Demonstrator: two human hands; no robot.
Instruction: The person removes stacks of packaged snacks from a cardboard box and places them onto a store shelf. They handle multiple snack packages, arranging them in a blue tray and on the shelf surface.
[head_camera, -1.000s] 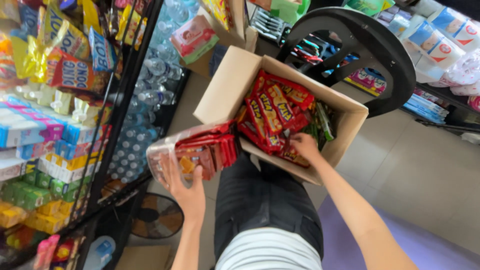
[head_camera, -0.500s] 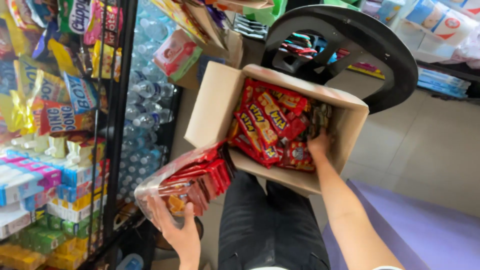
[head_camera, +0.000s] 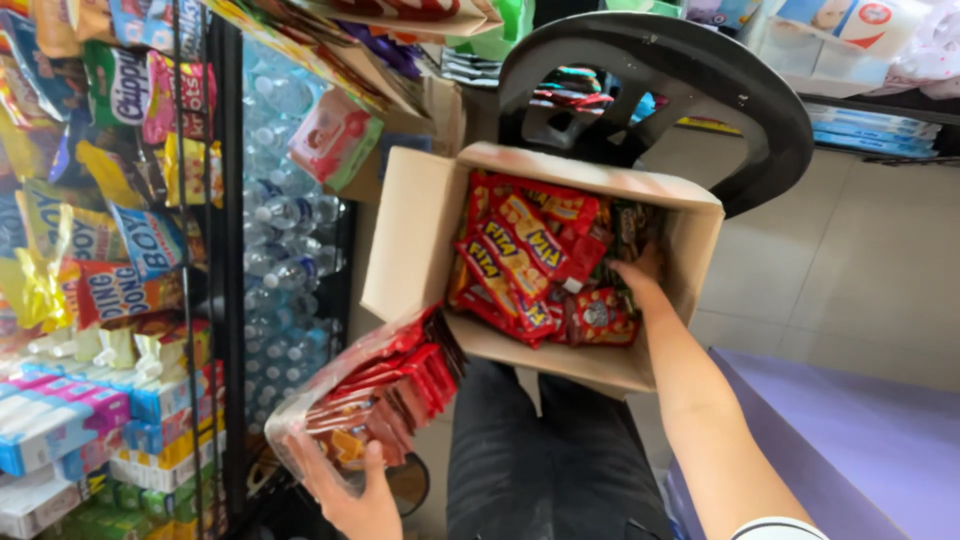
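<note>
The left hand (head_camera: 350, 495), at seven o'clock in the view, cups the near end of a clear-wrapped bundle of red snack packets (head_camera: 375, 400), thumb pressed on top and fingers curled beneath it. The bundle slants up toward one o'clock, its far end touching the near corner of an open cardboard box (head_camera: 410, 235). It looks light but floppy: thin crinkly film over soft foil packets, likely slippery, so a grip under its middle would steady it better than the end. The right hand (head_camera: 635, 270), at the centre right, reaches into the box; its fingertips are buried among the packets, so whether they are spread or pinching cannot be told. Inside lie glossy red and yellow snack packets (head_camera: 525, 260), loosely heaped. The box, stiff matte brown card, rests against the person's dark trousers (head_camera: 545, 460). At nine o'clock a black wire rack (head_camera: 190, 200) holds bright crisp bags; shrink-wrapped water bottles (head_camera: 285, 260) stand behind it
</note>
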